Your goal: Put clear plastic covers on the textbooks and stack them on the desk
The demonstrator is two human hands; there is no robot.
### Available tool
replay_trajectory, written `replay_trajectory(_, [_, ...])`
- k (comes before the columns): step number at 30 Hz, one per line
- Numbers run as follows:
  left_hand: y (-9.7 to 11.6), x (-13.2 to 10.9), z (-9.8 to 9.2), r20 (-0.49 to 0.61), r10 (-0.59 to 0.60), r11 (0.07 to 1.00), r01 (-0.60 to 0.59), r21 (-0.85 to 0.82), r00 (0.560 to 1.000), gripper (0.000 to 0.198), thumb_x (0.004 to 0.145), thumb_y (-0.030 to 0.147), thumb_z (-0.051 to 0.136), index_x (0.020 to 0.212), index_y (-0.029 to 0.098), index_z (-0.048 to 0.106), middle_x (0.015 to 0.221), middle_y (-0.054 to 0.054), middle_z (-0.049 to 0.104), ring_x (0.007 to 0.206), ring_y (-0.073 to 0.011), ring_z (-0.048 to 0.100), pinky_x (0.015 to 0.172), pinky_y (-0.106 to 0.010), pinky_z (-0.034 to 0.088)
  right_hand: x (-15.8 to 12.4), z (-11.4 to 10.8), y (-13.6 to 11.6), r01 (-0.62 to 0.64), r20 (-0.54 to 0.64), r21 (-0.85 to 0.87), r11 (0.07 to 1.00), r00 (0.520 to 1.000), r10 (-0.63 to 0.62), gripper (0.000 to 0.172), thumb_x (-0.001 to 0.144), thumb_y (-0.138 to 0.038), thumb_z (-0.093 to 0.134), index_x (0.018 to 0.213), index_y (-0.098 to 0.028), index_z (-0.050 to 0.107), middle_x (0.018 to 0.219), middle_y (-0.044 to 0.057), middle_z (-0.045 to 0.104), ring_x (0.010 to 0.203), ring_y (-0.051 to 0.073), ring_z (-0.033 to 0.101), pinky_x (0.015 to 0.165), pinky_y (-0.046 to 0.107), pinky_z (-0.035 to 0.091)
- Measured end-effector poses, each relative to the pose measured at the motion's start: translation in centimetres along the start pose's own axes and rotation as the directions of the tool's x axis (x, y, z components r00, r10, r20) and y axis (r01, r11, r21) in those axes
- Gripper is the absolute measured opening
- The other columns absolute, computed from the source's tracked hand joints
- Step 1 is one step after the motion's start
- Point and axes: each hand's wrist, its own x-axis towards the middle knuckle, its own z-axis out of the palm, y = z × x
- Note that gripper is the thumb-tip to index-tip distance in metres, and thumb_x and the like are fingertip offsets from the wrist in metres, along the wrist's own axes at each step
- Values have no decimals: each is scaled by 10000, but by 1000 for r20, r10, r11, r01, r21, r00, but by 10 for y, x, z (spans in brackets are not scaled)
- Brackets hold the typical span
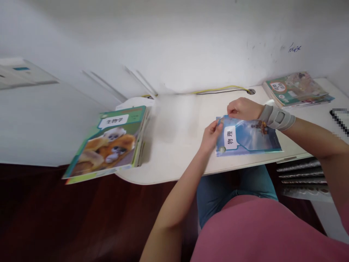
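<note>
A blue physics book (245, 134) in a shiny clear cover lies sideways on the white desk, its title turned toward the left. My left hand (212, 134) pinches the book's upper left corner between thumb and fingers. Just to the right, my right hand (243, 108) is closed at the book's upper edge, with a grey strap around the wrist; its fingertips are partly hidden, and what they grip is too small to make out.
On the left of the white desk (174, 160), a stack of books topped by a monkey-cover book (109, 145) overhangs the edge. Another book stack (297, 89) sits at the back right. Cables (223, 89) run along the wall to a round hole.
</note>
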Motion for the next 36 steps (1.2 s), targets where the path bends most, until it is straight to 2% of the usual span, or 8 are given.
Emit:
replay_trajectory(10, [1,-6,4,2,-95,968,92,234,995,381,796,500,619,1015,188,610,913,-63,674,858,-228,622,749,-340,489,18,-22,6,-141,2,85,986,990,141,122,783,-182,555,762,-146,670,806,57,678,767,180,600,758,319,470])
replay_trajectory(13, [4,-9,1,-109,26,970,1,245,994,543,811,450,626,1280,228,467,1204,-126,598,1065,-254,586,883,-390,479,9,-33,1,-240,-272,51,969,931,245,220,884,-197,451,919,-140,661,995,95,666,962,221,601,873,355,467])
replay_trajectory(17, [20,-23,4,-324,351,855,-159,494,879,501,900,403,504,1356,231,387,1380,-145,458,1297,-266,421,1047,-449,377,-32,-28,-13,-227,-555,43,973,804,212,323,965,-320,345,1139,-201,590,1204,111,609,1170,258,532,988,412,442])
replay_trajectory(19, [26,-31,18,-92,430,712,-275,646,898,373,945,365,398,1260,198,509,1305,-134,538,1300,-261,424,1083,-463,336,-56,-4,-21,-183,-579,-18,983,803,138,368,972,-338,317,1156,-169,587,1231,142,606,1201,258,518,1041,431,408])
replay_trajectory(22, [23,-33,50,345,277,514,-442,735,897,399,940,328,375,1233,145,574,1339,-158,544,1365,-310,355,1122,-524,250,-83,53,-27,-212,-416,-122,970,898,144,442,966,-308,287,1210,-84,579,1327,201,552,1284,292,465,1078,473,358])
replay_trajectory(25, [8,-18,64,449,51,422,-427,800,892,507,906,386,434,1348,148,503,1451,-163,444,1407,-373,261,1121,-595,175,-108,101,-12,-278,-206,-161,947,948,244,475,958,-324,291,1345,-136,493,1405,170,495,1313,274,442,1077,481,350])
replay_trajectory(30, [-5,18,17,99,-22,360,-84,929,995,549,928,410,359,1380,112,450,1475,-200,393,1381,-385,300,1095,-579,227,-152,104,48,-586,-277,-195,787,802,529,515,940,-410,334,1369,-155,459,1449,161,445,1317,324,409,1027,517,350])
replay_trajectory(36, [4,63,-5,-165,-67,378,178,908,984,399,892,454,428,1022,148,649,1186,-212,589,1149,-361,507,919,-485,409,-140,73,105,-773,-276,50,632,598,753,411,930,-391,340,1007,-137,654,1019,170,680,944,283,608,799,392,451])
